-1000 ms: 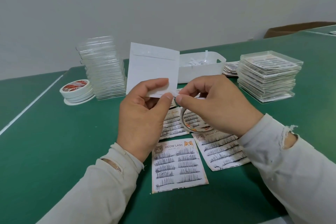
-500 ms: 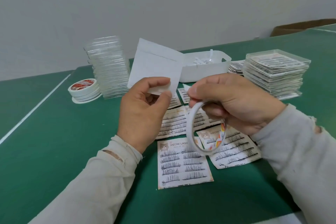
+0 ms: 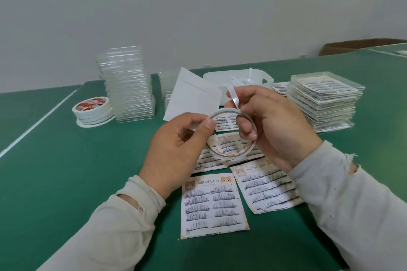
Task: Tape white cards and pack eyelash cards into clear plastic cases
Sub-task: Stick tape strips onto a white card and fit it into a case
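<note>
Here the left hand [image 3: 176,149] pinches a white card [image 3: 193,99] between thumb and fingers, while the right hand [image 3: 275,125] grips a thin tape ring [image 3: 253,125], pinching its loose tape end [image 3: 233,99].

A brown cardboard box [image 3: 361,45] sits beyond the green table [image 3: 55,171].

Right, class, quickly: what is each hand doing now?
Left hand: pinching the white card.
Right hand: holding the tape roll, finger through it.
</note>
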### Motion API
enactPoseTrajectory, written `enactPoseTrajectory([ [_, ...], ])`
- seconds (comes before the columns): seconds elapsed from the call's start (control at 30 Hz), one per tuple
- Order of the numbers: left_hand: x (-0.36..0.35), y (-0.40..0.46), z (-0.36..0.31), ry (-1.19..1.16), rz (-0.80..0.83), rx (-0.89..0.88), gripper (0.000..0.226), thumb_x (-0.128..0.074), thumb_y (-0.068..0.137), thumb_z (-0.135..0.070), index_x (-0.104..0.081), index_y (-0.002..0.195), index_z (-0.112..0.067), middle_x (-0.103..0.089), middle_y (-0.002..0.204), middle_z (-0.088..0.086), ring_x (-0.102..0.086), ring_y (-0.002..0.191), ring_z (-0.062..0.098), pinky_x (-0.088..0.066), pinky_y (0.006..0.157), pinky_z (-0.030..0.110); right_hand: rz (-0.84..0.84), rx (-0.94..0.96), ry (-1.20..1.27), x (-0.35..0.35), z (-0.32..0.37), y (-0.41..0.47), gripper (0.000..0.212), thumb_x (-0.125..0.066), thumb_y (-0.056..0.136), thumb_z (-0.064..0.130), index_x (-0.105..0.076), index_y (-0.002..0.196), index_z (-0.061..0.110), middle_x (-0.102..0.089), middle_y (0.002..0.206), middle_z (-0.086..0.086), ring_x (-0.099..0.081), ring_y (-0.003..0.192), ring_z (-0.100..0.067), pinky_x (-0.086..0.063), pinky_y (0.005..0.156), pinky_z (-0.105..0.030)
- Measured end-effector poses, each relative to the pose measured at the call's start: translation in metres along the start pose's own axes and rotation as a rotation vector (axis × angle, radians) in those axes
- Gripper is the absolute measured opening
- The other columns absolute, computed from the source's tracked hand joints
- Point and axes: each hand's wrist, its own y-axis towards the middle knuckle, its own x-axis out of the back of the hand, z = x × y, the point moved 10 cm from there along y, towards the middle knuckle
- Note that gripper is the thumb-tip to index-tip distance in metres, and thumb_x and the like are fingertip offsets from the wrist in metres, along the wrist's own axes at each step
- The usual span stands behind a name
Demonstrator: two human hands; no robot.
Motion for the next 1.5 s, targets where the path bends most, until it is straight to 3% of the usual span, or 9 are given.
enactPoseTrajectory([
  [0.37,0.005,0.003,-0.001,-0.082,-0.018,-0.028,0.012,-0.067,0.096,-0.016,-0.076,0.096,-0.024,-0.078,0.09,-0.007,-0.069,0.082,0.004,-0.052,0.079,0.015,0.27,-0.135,0.152,-0.034,-0.017,-0.012,0.038,-0.032,0.095,0.002,-0.058,0.121,0.009,-0.05,0.072,-0.008,-0.031,0.041,-0.011,-0.02,0.045,-0.027],
  [0.6,0.006,0.004,0.002,-0.131,-0.051,-0.011,0.013,-0.067,0.092,-0.028,-0.075,0.103,-0.028,-0.078,0.097,-0.01,-0.071,0.088,0.004,-0.054,0.082,0.017,0.285,-0.1,0.123,-0.031,-0.007,-0.013,0.059,-0.043,0.083,0.006,-0.05,0.141,0.019,-0.055,0.068,-0.01,-0.034,0.044,-0.014,-0.025,0.047,-0.03],
  [0.67,0.018,0.006,0.012,-0.169,-0.148,0.055,0.016,-0.063,0.098,-0.024,-0.073,0.106,-0.033,-0.076,0.104,-0.017,-0.071,0.088,0.006,-0.058,0.083,0.022,0.166,0.007,-0.081,-0.01,0.006,-0.007,0.054,-0.047,0.084,0.008,-0.052,0.136,0.021,-0.061,0.067,-0.007,-0.04,0.048,-0.015,-0.034,0.047,-0.028],
  [0.77,0.034,0.007,0.024,-0.203,-0.254,0.139,0.036,-0.052,0.103,-0.005,-0.069,0.112,-0.036,-0.073,0.11,-0.017,-0.073,0.083,0.009,-0.061,0.081,0.028,0.038,0.159,-0.802,0.013,0.021,-0.001,0.047,-0.052,0.098,0.011,-0.046,0.142,0.025,-0.073,0.078,0.001,-0.054,0.057,-0.006,-0.046,0.058,-0.024],
  [0.9,0.028,0.006,0.023,-0.295,-0.248,0.151,0.054,-0.055,0.1,0.003,-0.054,0.126,-0.044,-0.061,0.123,-0.021,-0.075,0.086,0.011,-0.062,0.078,0.028,0.195,0.01,-1.384,0.016,-0.018,0.002,0.051,-0.055,0.099,0.023,-0.039,0.148,0.029,-0.071,0.092,0.006,-0.062,0.078,-0.005,-0.051,0.072,-0.027],
  [1.03,0.025,0.004,0.029,-0.411,-0.247,0.205,0.076,-0.063,0.094,0.006,-0.033,0.147,-0.039,-0.057,0.125,-0.017,-0.076,0.091,0.019,-0.062,0.071,0.028,0.18,-0.055,-1.399,0.023,-0.02,0.002,0.046,-0.062,0.092,0.019,-0.054,0.136,0.031,-0.066,0.096,0.015,-0.061,0.09,-0.006,-0.048,0.082,-0.024],
  [1.2,0.023,0.003,0.04,-0.486,-0.276,0.306,0.042,-0.062,0.096,0.002,-0.05,0.124,-0.027,-0.076,0.108,0.003,-0.077,0.082,0.026,-0.061,0.066,0.028,0.038,0.121,-1.279,0.019,-0.001,0.003,0.005,-0.066,0.093,0.032,-0.065,0.098,0.031,-0.064,0.079,0.014,-0.057,0.07,-0.001,-0.046,0.069,-0.026],
  [1.33,0.016,0.002,0.044,-0.601,-0.242,0.36,0.026,-0.051,0.103,-0.006,-0.054,0.121,-0.025,-0.078,0.1,0.002,-0.077,0.087,0.029,-0.062,0.068,0.031,-0.109,0.159,-0.897,0.017,0.013,0.002,0.023,-0.068,0.095,0.032,-0.065,0.077,0.018,-0.055,0.055,0.011,-0.045,0.046,-0.001,-0.041,0.059,-0.023],
  [1.5,0.016,0.006,0.045,-0.602,-0.244,0.364,0.025,-0.045,0.107,-0.014,-0.055,0.128,-0.023,-0.077,0.108,0.005,-0.076,0.093,0.025,-0.061,0.071,0.029,-0.099,0.099,-0.802,-0.015,0.012,0.019,0.053,-0.048,0.103,0.044,-0.052,0.058,0.017,-0.045,0.044,0.01,-0.037,0.036,-0.002,-0.034,0.045,-0.014],
])
